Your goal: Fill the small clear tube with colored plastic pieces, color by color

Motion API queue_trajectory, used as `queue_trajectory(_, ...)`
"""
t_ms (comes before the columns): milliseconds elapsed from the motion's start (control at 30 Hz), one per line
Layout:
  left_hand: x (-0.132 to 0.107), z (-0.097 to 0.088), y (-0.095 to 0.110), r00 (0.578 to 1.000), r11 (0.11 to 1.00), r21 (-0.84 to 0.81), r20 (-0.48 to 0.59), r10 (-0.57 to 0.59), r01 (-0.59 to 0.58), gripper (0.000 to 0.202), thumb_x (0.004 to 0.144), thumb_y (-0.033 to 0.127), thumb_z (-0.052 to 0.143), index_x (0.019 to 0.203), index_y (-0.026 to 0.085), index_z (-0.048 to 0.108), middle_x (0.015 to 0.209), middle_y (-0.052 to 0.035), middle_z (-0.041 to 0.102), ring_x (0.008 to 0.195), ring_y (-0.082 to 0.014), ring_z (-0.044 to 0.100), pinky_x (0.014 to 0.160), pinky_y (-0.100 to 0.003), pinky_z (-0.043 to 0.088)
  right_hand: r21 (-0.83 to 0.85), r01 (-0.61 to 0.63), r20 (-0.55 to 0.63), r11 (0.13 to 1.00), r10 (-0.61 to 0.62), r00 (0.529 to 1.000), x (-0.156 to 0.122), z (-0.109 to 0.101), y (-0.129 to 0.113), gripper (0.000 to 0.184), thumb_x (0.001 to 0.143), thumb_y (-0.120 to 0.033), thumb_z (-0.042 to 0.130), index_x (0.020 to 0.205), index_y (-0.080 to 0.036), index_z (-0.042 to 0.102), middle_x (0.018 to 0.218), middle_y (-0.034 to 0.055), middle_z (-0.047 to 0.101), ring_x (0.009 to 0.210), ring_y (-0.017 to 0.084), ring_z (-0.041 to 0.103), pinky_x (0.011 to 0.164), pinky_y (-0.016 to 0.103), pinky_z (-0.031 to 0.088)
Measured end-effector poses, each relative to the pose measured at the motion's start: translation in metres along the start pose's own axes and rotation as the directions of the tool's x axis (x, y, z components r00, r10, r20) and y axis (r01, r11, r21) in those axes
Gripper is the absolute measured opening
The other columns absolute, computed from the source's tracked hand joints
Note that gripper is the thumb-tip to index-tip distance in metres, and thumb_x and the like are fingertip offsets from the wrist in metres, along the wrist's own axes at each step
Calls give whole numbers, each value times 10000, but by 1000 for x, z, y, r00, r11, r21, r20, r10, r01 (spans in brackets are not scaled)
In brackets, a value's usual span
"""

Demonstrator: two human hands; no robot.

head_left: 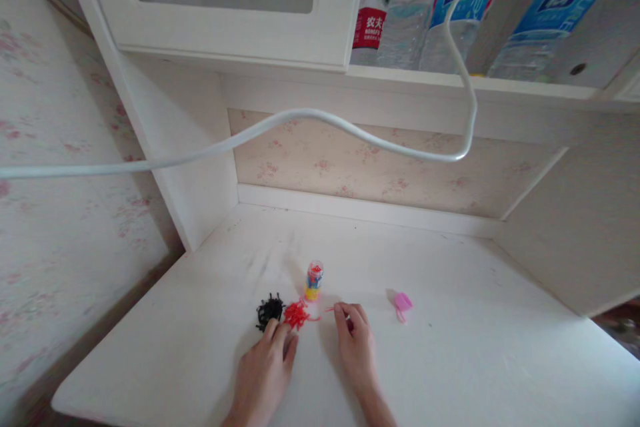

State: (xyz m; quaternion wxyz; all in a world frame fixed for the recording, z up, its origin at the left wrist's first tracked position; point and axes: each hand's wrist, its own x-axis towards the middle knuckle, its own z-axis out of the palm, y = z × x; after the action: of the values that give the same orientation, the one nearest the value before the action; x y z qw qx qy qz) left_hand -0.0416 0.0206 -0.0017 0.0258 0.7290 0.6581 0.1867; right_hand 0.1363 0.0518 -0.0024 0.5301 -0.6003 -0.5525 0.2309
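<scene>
My right hand (356, 340) pinches a thin red strand (329, 309) between thumb and fingertips, just right of a pile of red strands (297, 314). My left hand (266, 367) rests low on the table, fingers extended and thumb apart, with its fingertips at the near edge of the red pile and a black pile of similar small strands (270, 310). Behind the piles stands a small clear jar (314, 280), upright and uncapped, with layers of red, blue and yellow inside. Whether the strands are loops or straight pieces is too small to tell.
A pink cap (403, 301) lies on the white desk (465, 360) to the right. Overhead, a white cable (310, 113) crosses the view. Plastic bottles (457, 7) stand on the shelf above, beside a cabinet door (225, 30). Side panels bound the desk.
</scene>
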Motion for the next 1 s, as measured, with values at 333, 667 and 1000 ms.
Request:
queue_trajectory(333, 7, 3, -1, 1000, 995, 98, -30, 6, -3, 247, 931, 247, 365, 949, 262, 611, 907, 8, 638, 647, -117, 654, 465, -204, 375, -17, 162, 23, 987, -161, 987, 48, -5, -63, 271, 903, -382, 482, 855, -194, 671, 846, 24, 591, 638, 100, 520, 576, 220, 411)
queue_trajectory(667, 5, 9, -6, 993, 997, 83, -115, 7, 3, 211, 920, 238, 396, 869, 245, 600, 843, 10, 616, 620, -115, 640, 456, -209, 367, -196, 280, 107, 940, -264, 959, 73, 6, -76, 238, 901, -336, 474, 879, -215, 677, 851, 6, 585, 590, 81, 473, 593, 214, 391)
queue_trajectory(1000, 3, 13, -10, 992, 1000, 12, -128, -16, 18, 244, 950, 234, 329, 893, 234, 566, 875, 3, 619, 644, -107, 652, 453, -193, 402, -244, 283, 188, 928, -241, 952, 75, 8, -73, 262, 890, -351, 474, 913, -249, 715, 862, 10, 567, 582, 83, 479, 577, 220, 391)
